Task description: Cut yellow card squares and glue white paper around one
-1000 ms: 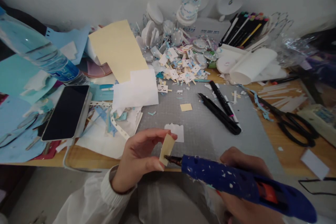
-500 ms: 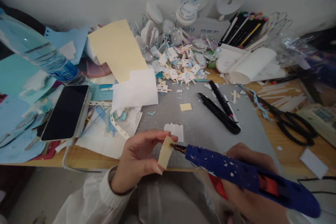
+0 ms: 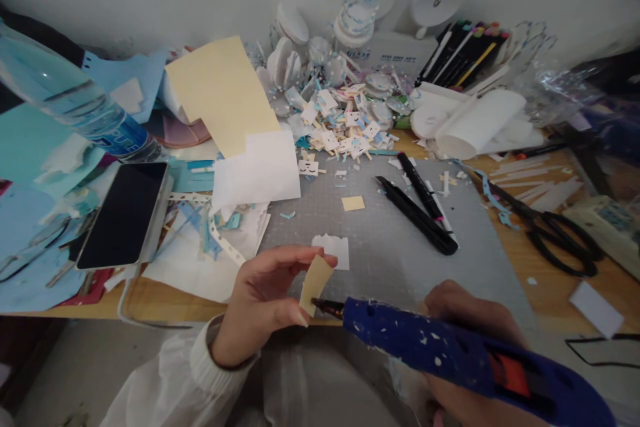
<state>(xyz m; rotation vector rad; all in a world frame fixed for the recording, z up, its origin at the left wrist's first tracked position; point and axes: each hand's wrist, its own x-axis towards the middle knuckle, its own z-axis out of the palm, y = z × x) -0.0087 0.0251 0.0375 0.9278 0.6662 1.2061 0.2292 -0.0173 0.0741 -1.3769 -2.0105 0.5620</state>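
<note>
pale yellow paper strip, slightly curved, is held up above the near edge of the grey cutting mat, tilted, its top leaning to the right. the left hand pinches it by its ends, thumb at the bottom and fingertips at the top, leaving the middle of the strip uncovered.

the right hand is wrapped around a blue hot glue gun (its body flecked with whitish bits, a red part set into the near end); most of those fingers are hidden behind it, so i cannot tell how each one sits. the dark nozzle lies over the strip's lower end, though whether it presses on the paper is hard to tell.

just beyond the left fingertips, a white paper piece with a ragged top edge lies on the mat, and farther back a small yellow rectangle lies flat. to the right of that, a black craft knife rests beside a black marker (pink ring near one end).
</note>
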